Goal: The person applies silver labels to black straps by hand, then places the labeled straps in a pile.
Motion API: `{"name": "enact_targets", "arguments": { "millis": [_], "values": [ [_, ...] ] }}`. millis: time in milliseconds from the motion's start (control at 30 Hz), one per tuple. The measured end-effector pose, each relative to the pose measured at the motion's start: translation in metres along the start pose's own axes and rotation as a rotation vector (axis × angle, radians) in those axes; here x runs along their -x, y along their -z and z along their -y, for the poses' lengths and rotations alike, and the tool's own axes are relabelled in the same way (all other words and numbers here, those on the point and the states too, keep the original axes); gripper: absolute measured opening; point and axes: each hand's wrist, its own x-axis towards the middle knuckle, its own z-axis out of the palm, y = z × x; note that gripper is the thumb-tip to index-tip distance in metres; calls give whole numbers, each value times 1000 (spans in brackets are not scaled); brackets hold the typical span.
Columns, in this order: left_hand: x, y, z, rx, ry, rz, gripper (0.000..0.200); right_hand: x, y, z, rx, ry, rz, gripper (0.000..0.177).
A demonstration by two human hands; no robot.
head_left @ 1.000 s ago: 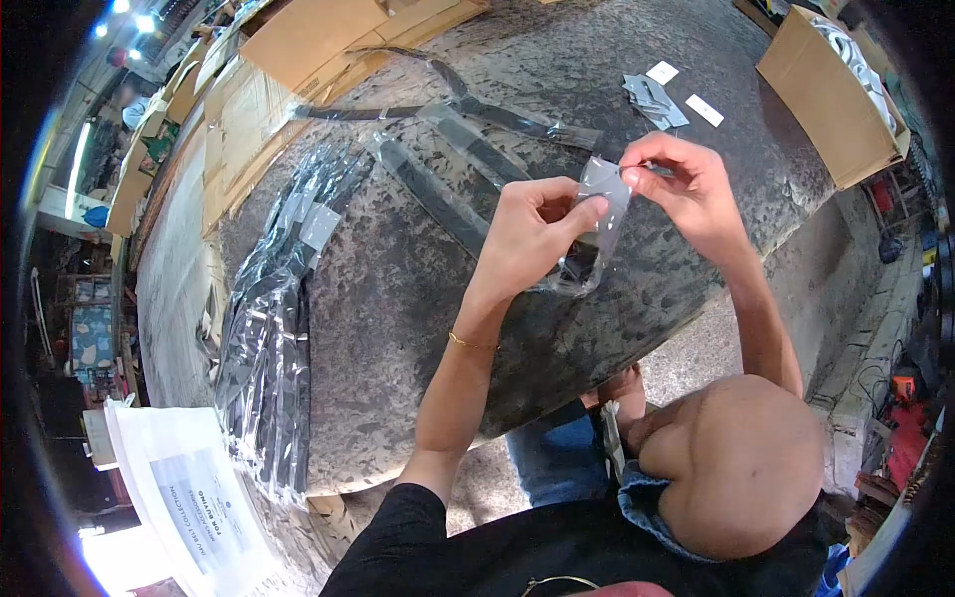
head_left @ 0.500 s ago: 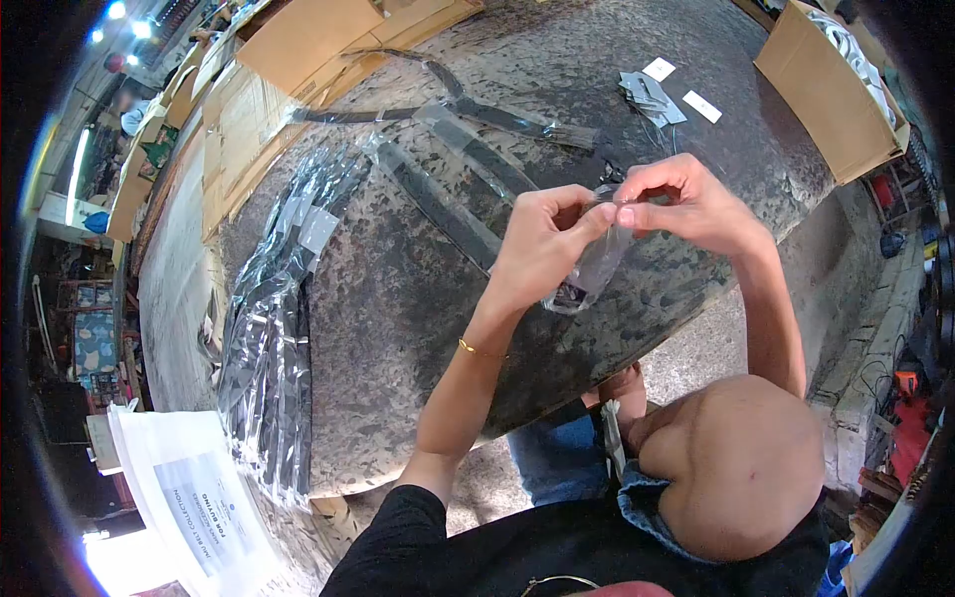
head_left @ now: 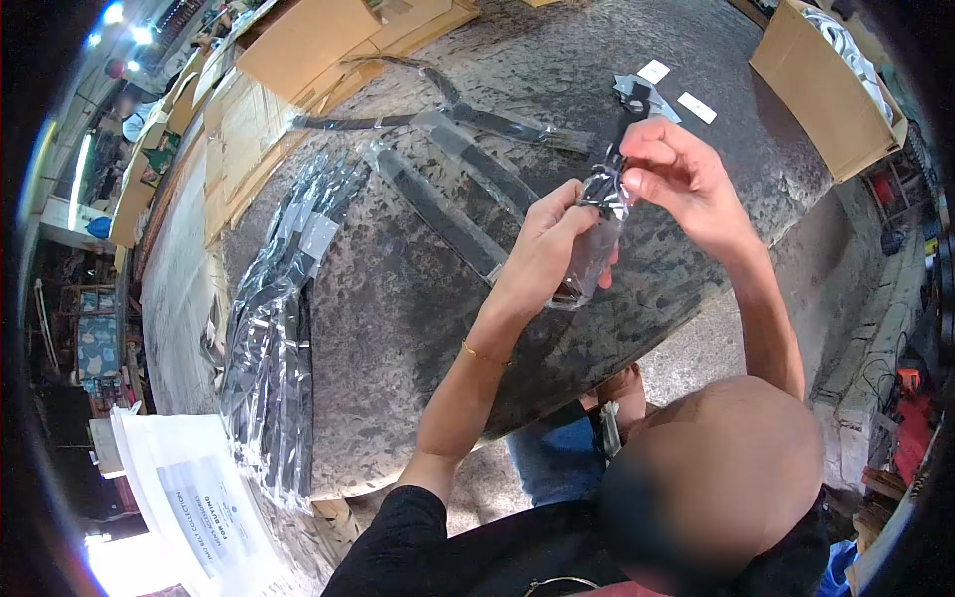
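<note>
While wrapped black strips (head_left: 269, 368) lie leftmost on the worktop (head_left: 378, 308), the left hand (head_left: 539, 251) clamps a clear wrapper (head_left: 594, 249); the right hand (head_left: 691, 189) reaches the dark strap (head_left: 608, 154) between both hands, grip unclear. Strap-to-wrapper alignment appears underway, calling for steady left-hand support.

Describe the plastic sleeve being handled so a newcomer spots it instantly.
Over the dark mottled table, find the left hand and right hand. The clear plastic sleeve is in the left fingers, something black at its upper end. Unlike the wrapped strips lying nearby, it is held.
</note>
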Motion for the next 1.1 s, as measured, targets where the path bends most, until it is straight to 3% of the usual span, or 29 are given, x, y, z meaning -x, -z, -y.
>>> {"name": "enact_targets", "arguments": {
  "millis": [133,200,267,367,433,533,633,733,800,867,933,1000,1067,1100],
  "values": [
    [3,0,-8,79,16,58,19,5,-6,2,7,70,39,17],
    [5,0,-8,97,17,92,19,8,-6,-1,-2,88,161,21],
    [4,1,-2,108,-34,-28,21,7,-7,-2,-59,84,282,24],
    [3,-1,0,87,-89,-36,18,8,-15,-1,-100,35,149,19],
    [1,7,2,126,-72,-13,16,5,-15,-4,228,240,41,13],
    [2,8,0,120,-92,-8,15,7,-15,-1,327,181,-26,10],
    [3,3,-2,16,-140,-59,17,9,-16,-5,172,77,-115,7],
    [5,-3,-4,-77,-168,-47,16,5,-12,-7,-21,101,-235,5],
    [5,-3,-4,-107,-189,-3,16,3,-13,-2,-27,144,-304,5],
    [3,0,0,-145,-204,111,19,1,-13,4,-22,381,-390,6],
    [2,7,4,-236,-227,97,22,3,-10,16,36,382,-377,5],
    [-1,14,5,-326,-252,82,25,8,-7,27,277,526,-311,9],
    [-3,23,4,-660,-276,104,23,16,2,35,372,643,-321,13],
    [-4,26,4,-657,-280,100,23,16,1,43,362,535,-280,11]
  ]
}}
